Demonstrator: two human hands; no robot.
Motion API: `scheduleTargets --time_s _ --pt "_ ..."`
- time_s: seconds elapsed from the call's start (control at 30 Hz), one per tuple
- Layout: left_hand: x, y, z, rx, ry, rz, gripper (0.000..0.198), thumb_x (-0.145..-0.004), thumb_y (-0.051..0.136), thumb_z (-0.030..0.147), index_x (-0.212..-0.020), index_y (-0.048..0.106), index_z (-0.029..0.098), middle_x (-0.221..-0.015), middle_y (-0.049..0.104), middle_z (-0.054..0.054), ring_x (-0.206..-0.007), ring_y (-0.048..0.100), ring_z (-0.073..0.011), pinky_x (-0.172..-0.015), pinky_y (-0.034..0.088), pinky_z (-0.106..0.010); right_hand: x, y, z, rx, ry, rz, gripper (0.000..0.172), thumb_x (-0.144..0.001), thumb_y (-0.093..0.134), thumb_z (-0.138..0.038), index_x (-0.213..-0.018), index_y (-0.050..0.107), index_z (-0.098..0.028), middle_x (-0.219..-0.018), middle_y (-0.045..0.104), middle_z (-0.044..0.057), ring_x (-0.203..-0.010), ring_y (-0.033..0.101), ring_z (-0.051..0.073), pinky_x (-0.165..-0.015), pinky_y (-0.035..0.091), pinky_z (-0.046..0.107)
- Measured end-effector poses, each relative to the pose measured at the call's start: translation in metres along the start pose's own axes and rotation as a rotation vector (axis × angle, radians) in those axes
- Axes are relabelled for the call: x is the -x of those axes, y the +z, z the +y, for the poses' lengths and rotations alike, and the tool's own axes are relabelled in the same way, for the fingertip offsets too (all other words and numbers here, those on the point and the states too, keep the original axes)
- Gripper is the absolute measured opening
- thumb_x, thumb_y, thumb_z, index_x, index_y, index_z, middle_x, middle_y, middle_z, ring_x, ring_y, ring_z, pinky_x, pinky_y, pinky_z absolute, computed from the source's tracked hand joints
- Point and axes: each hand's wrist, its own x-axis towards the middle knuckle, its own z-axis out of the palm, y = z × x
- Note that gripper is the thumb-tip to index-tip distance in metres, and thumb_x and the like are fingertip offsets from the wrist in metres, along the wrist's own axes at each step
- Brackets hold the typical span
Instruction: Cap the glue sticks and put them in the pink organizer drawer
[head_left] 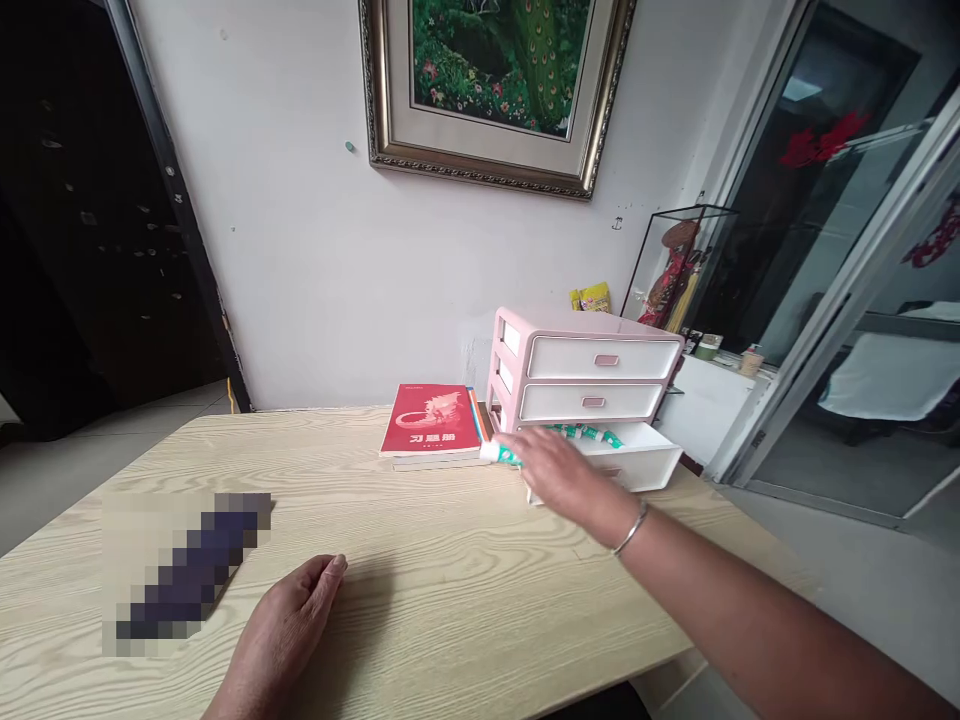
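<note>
My right hand (551, 475) reaches over the front left of the open bottom drawer (645, 470), its fingers closed on a small green-and-white tube (500, 453). More green-and-white items (589, 434) lie inside that drawer, which belongs to a pink and white drawer unit (600, 323). Next to the unit, on its left, a red book (433, 418) lies on top of other books. My left hand (292, 620) rests at the front of the table with its fingers curled together; whether anything is in them is hidden.
The wooden table (450, 560) bears a pixelated dark object (196, 565) at the left. A yellow packet (592, 297) shows behind the drawer unit. A framed picture (480, 172) hangs above, and a glass display case (675, 265) stands at the back right.
</note>
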Motion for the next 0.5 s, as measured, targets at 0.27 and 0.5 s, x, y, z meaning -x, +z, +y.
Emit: scheduleTargets --time_s 0.27,0.5 --pt "-0.006 0.004 -0.007 -0.016 -0.011 -0.010 0.045 -0.090 0.041 0.060 -0.092 0.071 0.028 -0.094 0.078 -0.003 -0.096 0.071 -0.0261 -0.080 0.051 -0.030 0.005 -0.029 0.084 0.086 0.282 -0.230 0.048 -0.081 0.062 -0.009 -0.127 0.064 -0.024 -0.115 0.068 0.011 -0.108 0.058 0.026 -0.094 0.043 0.035" --pt "-0.011 0.008 -0.018 0.007 0.020 -0.024 0.043 -0.091 0.042 0.060 -0.089 0.071 0.028 -0.090 0.077 -0.002 -0.093 0.071 -0.0245 -0.077 0.051 -0.028 -0.013 -0.014 0.100 -0.094 0.507 -0.367 0.042 -0.071 0.075 -0.019 -0.111 0.074 -0.028 -0.090 0.073 0.001 -0.076 0.066 0.017 -0.066 0.048 0.024"
